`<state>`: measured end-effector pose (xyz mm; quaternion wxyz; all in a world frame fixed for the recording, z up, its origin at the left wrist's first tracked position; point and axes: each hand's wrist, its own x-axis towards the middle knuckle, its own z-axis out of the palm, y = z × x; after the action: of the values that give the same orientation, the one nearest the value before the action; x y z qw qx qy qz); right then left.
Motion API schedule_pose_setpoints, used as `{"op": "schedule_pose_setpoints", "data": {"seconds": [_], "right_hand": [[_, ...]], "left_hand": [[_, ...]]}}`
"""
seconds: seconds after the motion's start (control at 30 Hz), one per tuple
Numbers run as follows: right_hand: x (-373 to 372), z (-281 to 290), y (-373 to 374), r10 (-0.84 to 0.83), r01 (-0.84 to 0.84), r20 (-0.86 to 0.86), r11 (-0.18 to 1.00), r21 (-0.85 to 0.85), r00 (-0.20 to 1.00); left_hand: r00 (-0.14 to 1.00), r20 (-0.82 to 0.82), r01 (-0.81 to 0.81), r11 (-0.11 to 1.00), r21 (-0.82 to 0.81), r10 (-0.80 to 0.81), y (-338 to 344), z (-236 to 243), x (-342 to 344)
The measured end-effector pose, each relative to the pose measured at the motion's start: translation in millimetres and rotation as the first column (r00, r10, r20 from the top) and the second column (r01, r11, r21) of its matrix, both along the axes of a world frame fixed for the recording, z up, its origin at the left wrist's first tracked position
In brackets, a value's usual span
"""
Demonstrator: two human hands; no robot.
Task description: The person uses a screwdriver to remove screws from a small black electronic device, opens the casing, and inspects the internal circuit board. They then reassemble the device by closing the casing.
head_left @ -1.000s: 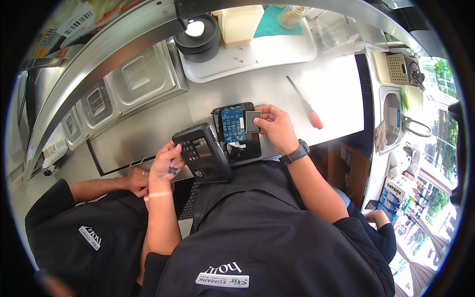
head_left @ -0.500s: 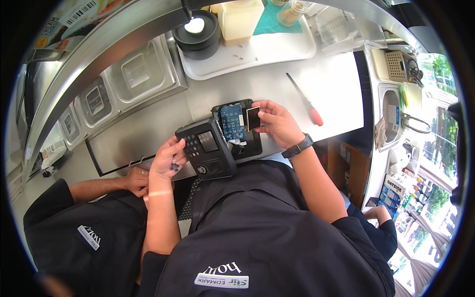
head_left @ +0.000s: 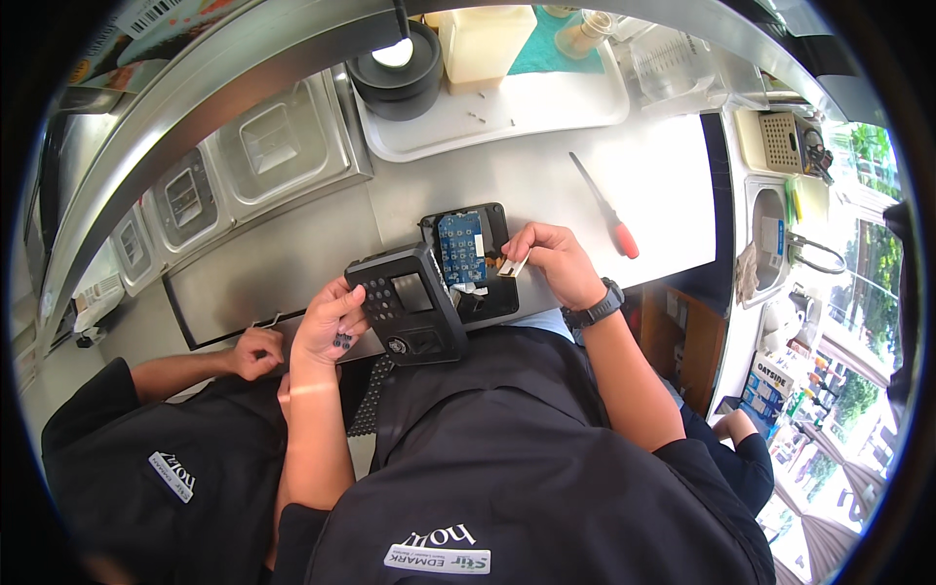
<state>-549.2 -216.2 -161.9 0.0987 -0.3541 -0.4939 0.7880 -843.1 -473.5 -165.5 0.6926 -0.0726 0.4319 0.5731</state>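
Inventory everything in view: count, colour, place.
Front cover: 1, black, in left hand
Small pieces: several, dark, left hand
Back case: 1, black, on counter
Circuit board: 1, blue, in back case
Flat panel: 1, pale edge, in right hand
Tool: 1, red handle, counter
Counter: 1, silver, centre
Tray: 1, white, counter's back
Round container: 1, black, tray
Square container: 1, cream, tray
Pans: at least 3, silver, left
Sink: 1, silver, right
Co-workers: 2, black clothes, both sides
Left hand: 1, bare, centre
Right hand: 1, bare, centre
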Motion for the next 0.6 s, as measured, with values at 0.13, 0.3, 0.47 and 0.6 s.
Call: {"op": "schedule_pose_setpoints", "data": {"seconds": [0.13, 0.3, 0.47, 0.6], "right_hand": [[1, -2, -3, -0.002, 0.004, -0.022, 0.998, 0.066, 1.0], [0, 5, -5, -0.002, -0.001, 0.032, 0.995, 0.102, 0.999], [-4, 15, -14, -0.042, 0.024, 0.135, 0.991, 0.135, 0.99], [-8, 18, -20, -0.071, 0.002, 0.225, 0.956, 0.294, 0.972]], "left_hand": [[1.0, 0.024, -0.005, 0.999, 0.034, 0.004, -1, 0, 0], [0.999, 0.054, 0.001, 0.999, 0.048, -0.004, 1, 0, -1], [0.999, 0.044, 0.007, 0.999, 0.032, -0.009, 6, 0, 1], [0.997, 0.07, 0.039, 0.997, 0.067, -0.044, 15, 1, 2]]}}
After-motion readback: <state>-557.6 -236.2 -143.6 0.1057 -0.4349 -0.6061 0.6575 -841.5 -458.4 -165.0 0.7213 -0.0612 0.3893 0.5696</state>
